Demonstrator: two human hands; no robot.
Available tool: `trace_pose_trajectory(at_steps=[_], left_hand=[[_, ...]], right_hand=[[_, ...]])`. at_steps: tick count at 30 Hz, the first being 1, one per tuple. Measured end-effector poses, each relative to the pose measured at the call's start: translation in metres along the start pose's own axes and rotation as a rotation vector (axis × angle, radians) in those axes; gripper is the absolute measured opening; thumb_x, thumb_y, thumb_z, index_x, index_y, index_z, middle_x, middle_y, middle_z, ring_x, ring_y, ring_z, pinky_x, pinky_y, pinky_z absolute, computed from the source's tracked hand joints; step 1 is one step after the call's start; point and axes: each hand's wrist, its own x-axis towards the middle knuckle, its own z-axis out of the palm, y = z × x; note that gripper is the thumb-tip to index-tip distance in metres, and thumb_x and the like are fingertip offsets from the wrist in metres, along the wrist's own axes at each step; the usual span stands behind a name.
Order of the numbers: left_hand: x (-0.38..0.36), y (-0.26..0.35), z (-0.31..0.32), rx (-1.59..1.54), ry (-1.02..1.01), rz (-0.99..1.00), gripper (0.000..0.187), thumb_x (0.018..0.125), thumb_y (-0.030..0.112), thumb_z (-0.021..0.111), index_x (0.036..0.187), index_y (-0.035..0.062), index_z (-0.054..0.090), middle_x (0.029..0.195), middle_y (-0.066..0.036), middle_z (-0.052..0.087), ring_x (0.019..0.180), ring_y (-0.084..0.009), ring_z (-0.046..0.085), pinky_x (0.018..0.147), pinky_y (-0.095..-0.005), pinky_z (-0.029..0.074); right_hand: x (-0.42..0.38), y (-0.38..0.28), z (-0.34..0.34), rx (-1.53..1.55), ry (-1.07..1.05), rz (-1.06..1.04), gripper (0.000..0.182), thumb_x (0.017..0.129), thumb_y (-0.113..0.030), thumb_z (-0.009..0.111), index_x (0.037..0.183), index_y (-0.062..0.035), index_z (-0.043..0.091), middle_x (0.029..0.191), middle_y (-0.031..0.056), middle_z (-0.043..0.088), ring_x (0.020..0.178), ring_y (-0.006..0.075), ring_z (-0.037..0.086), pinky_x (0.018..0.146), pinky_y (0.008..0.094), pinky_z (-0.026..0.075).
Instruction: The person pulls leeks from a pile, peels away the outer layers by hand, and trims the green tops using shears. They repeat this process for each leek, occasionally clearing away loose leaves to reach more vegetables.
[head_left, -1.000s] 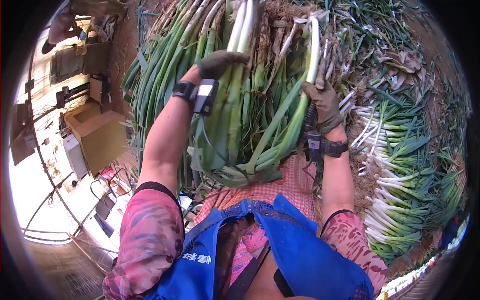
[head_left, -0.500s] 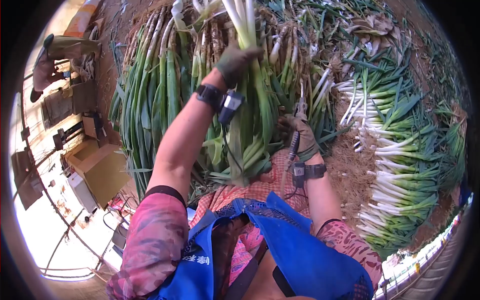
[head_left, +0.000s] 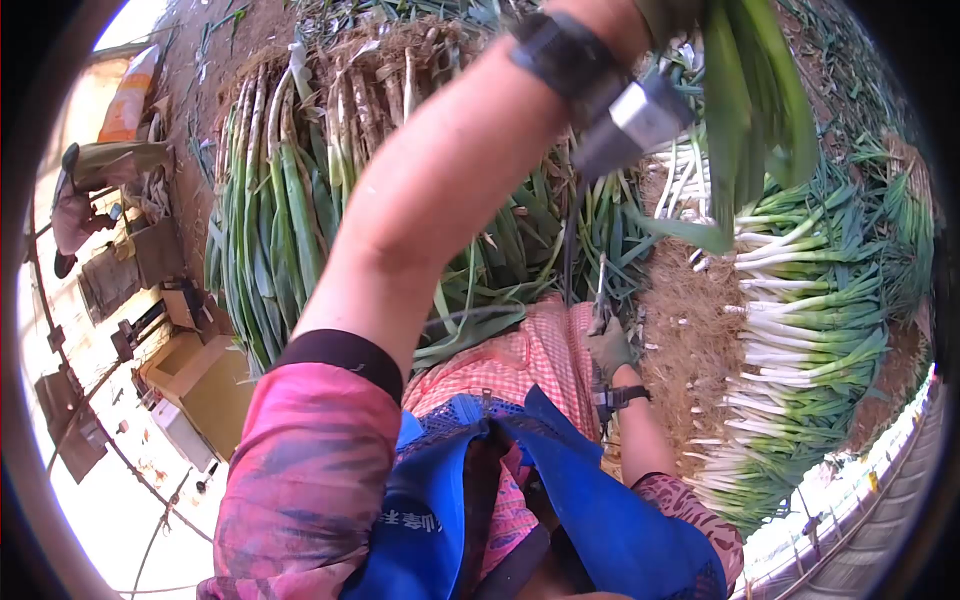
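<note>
My left hand [head_left: 668, 18], in a dark glove, is at the top edge, closed around a bunch of long green onions [head_left: 745, 110]. Their green leaves hang down, blurred; the other ends are out of view. Lower down, beside the checked cloth over my lap, my gloved right hand [head_left: 610, 347] grips an air blow gun [head_left: 601, 290] with its thin nozzle pointing up. Unpeeled green onions [head_left: 290, 190] with dirty roots lie in a thick row ahead of me, partly hidden behind my left arm. Cleaned green onions [head_left: 790, 330] with white stalks lie fanned along my right.
Loose roots and peelings [head_left: 685, 320] cover the ground between my right hand and the cleaned row. At the left stand a cardboard box [head_left: 215, 385] and an orange-white sack [head_left: 130, 95]. Another person [head_left: 85, 205] is bent over farther off.
My left hand has swung up and right, carrying the green onions from over the unpeeled row toward the cleaned ones. My right hand has lowered slightly with the air blow gun.
</note>
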Motion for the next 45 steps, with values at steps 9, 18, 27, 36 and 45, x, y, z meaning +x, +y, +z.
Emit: trace_pose_trajectory(at_steps=[9, 18, 27, 36, 45], left_hand=[[-0.158, -0.119, 0.057, 0.005, 0.102, -0.586, 0.067, 0.079, 0.022, 0.07, 0.131, -0.0003, 0.034, 0.098, -0.011, 0.056, 0.088, -0.0205, 0.058, 0.08, -0.0359, 0.054], [-0.249, -0.206, -0.15, 1.215, -0.176, -1.049, 0.078, 0.077, 0.043, 0.073, 0.131, -0.0071, 0.048, 0.122, -0.026, 0.061, 0.11, -0.0331, 0.063, 0.096, -0.039, 0.049], [-0.287, 0.046, -0.392, 2.204, 0.784, -0.752, 0.088, 0.076, 0.054, 0.073, 0.139, 0.002, 0.041, 0.139, -0.025, 0.046, 0.132, -0.0369, 0.044, 0.11, -0.0471, 0.035], [-0.306, 0.08, -0.385, 1.656, 0.625, -0.964, 0.05, 0.082, 0.04, 0.068, 0.118, 0.0059, 0.063, 0.115, -0.02, 0.067, 0.107, -0.0351, 0.064, 0.093, -0.0405, 0.049], [-0.368, 0.096, -0.376, 0.849, 0.647, -0.876, 0.056, 0.088, 0.044, 0.07, 0.12, -0.0017, 0.063, 0.108, -0.007, 0.068, 0.097, -0.0123, 0.061, 0.087, -0.026, 0.047]], right_hand=[[-0.023, 0.044, 0.03, -1.316, 0.097, -0.272, 0.031, 0.084, -0.023, 0.067, 0.104, -0.0013, 0.057, 0.077, 0.0117, 0.062, 0.072, 0.0233, 0.061, 0.067, 0.0356, 0.05], [-0.039, 0.041, 0.121, -1.768, 0.091, -0.19, 0.047, 0.082, -0.035, 0.064, 0.115, -0.0029, 0.053, 0.094, 0.0249, 0.067, 0.089, 0.0399, 0.067, 0.075, 0.0463, 0.054], [0.013, -0.008, 0.199, -0.916, -0.104, -0.105, 0.031, 0.083, -0.016, 0.073, 0.107, -0.0034, 0.057, 0.08, 0.0016, 0.062, 0.069, 0.013, 0.066, 0.059, 0.0245, 0.048], [0.012, 0.062, 0.336, -0.941, -0.443, 0.041, 0.028, 0.083, -0.014, 0.073, 0.101, -0.0022, 0.054, 0.082, 0.0044, 0.063, 0.068, 0.0135, 0.064, 0.06, 0.0248, 0.048], [-0.007, 0.124, 0.35, -1.086, -0.45, 0.282, 0.022, 0.085, -0.01, 0.071, 0.098, -0.0036, 0.054, 0.078, 0.0029, 0.06, 0.061, 0.0109, 0.057, 0.058, 0.0268, 0.051]])
